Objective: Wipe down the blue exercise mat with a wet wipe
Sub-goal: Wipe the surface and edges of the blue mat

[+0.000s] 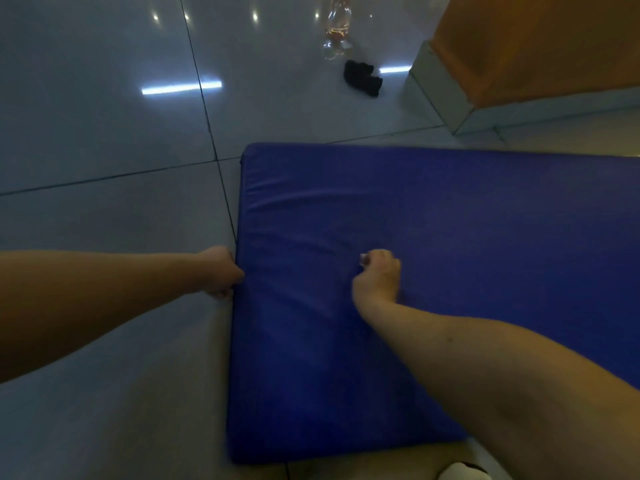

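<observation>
The blue exercise mat (450,237) lies flat on the tiled floor, filling the middle and right of the view. My left hand (221,271) grips the mat's left edge, fingers curled round it. My right hand (377,275) rests on the mat's surface with fingers curled round a small white wet wipe (364,259), only a bit of which shows past the knuckles. Creases in the mat's cover run from the left edge toward my right hand.
A clear plastic bottle (336,29) lies on the glossy floor at the back, with a black cloth item (362,77) beside it. An orange wall or pillar with a white base (450,95) stands at the back right. A white object (464,472) peeks in at the bottom edge.
</observation>
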Tool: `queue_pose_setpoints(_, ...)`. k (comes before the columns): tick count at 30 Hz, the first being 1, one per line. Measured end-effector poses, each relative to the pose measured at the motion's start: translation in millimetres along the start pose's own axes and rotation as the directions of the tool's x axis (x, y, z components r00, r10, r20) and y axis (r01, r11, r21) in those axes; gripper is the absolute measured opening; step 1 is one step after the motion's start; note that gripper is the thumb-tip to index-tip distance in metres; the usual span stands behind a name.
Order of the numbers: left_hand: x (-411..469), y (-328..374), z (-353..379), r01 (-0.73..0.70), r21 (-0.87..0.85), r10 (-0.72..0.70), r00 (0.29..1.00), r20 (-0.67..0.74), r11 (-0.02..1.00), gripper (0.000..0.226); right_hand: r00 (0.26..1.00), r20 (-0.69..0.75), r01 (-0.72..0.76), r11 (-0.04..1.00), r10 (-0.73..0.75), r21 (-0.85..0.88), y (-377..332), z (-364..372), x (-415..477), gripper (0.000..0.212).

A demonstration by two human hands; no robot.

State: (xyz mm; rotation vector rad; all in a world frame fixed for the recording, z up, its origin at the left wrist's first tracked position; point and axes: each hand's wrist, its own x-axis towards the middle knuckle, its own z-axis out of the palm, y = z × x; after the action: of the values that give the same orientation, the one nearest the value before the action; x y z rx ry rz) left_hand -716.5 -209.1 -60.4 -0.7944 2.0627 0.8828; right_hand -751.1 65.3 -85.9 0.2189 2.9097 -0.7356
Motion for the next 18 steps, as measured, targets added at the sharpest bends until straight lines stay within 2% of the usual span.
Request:
queue_pose_setpoints(3, 0.7, -2.2, 0.4, -0.006, 0.008, 0.006, 1.0, -0.009, 1.0, 0.014, 0.961, 0.138, 0.234, 0.971, -0.239, 0.051, -52.3, 35.7, -32.1, 0.029)
queue_pose_setpoints(7, 1.0, -1.2, 3.1, -0.008, 0.005, 0.008, 0.999, -0.032, 1.0, 0.016, 0.762, 0.407, 0.521, 0.85, -0.504, 0.078, -106.4, 69.3, -66.4, 0.026)
queue_pose_setpoints(11, 4.4, -4.2, 1.4, -0.002, -0.019, 0.001, 0.999, -0.036, 1.0, 0.017, 0.599, 0.434, 0.692, 0.708, -0.673, 0.143, -81.1, 62.1, -45.9, 0.03)
queue_pose_setpoints(12, 5.8, -5.0, 2.7, -0.003, -0.028, 0.002, 0.999, -0.039, 1.0, 0.016, 0.599, 0.42, 0.703, 0.699, -0.681, 0.13, -64.5, 54.9, -35.9, 0.026)
queue_pose_setpoints(14, 7.9, -5.1, 3.3, -0.012, -0.026, 0.011, 0.999, -0.043, 1.0, 0.016, 0.704, 0.347, 0.652, 0.758, -0.619, 0.028, -31.6, 35.1, -11.6, 0.018)
queue_pose_setpoints(16, 8.1, -3.0, 4.6, -0.016, -0.012, 0.015, 0.999, -0.041, 1.0, 0.014, 0.846, 0.265, 0.505, 0.855, -0.463, -0.118, 4.1, 5.6, 11.4, 0.019)
queue_pose_setpoints(18, 6.9, 0.6, 5.4, -0.006, 0.009, 0.006, 0.999, -0.037, 1.0, 0.012, 0.953, 0.156, 0.296, 0.913, -0.26, -0.282, 40.7, -23.3, 29.1, 0.01)
